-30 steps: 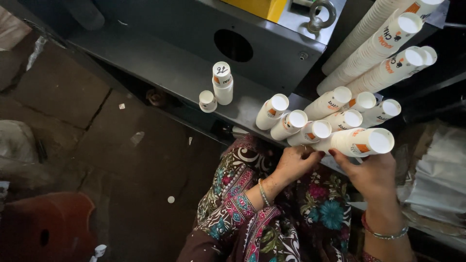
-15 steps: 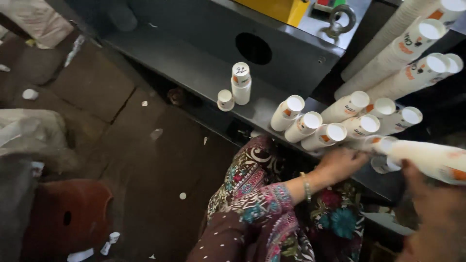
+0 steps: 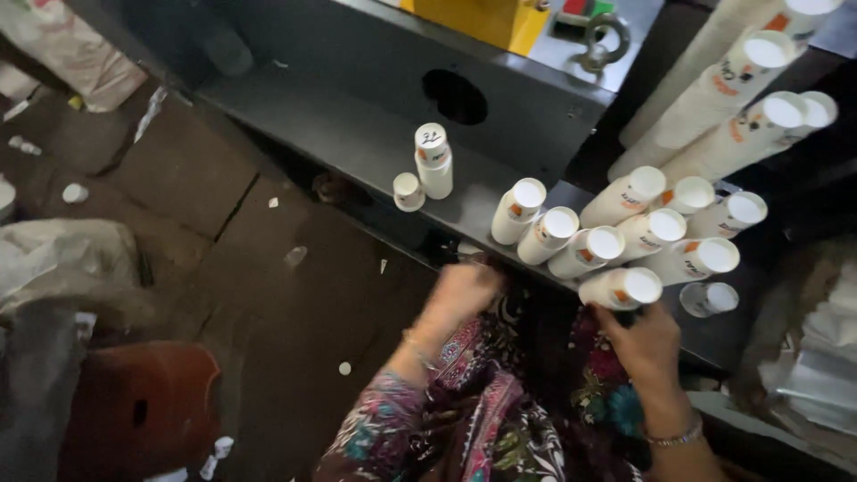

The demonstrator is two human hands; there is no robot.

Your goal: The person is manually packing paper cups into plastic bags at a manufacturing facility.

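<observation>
A: Left to right. What's on the floor side?

B: Orange-red stool [image 3: 134, 415] bottom left, pale sacks [image 3: 62, 259] beside it, scraps of white litter on the dark floor [image 3: 268, 295].

A: On the worktop?

B: Dark grey worktop [image 3: 357, 143]. A short stack of white paper cups [image 3: 435, 159] stands upright with a handwritten mark on top, and a single small cup [image 3: 408, 190] just beside it on the left. Round hole [image 3: 455, 96] in the panel behind them.

A: Left hand?

B: Left hand [image 3: 462, 290] is at the worktop's front edge, below the leftmost cup stack [image 3: 518, 211]. Blurred, fingers curled; can't tell if it grips anything. Near that stack, contact not clear.

A: Cup stacks?

B: Cluster of white cup stacks lying tilted, ends toward the camera, small orange and dark printed marks on the sides. Longer stacks [image 3: 714, 98] lean up at the top right.

A: Right hand?

B: Right hand [image 3: 644, 348] is under the nearest stack [image 3: 620, 287], fingertips touching its underside, fingers spread, not wrapped round it. Bangle [image 3: 674, 437] on the wrist.

A: Anything else?

B: Yellow block [image 3: 486, 20] and a metal eye bolt [image 3: 603, 45] up top. Patterned floral clothing [image 3: 500, 419] at the bottom centre. White bagged stock [image 3: 821, 375] far right.
</observation>
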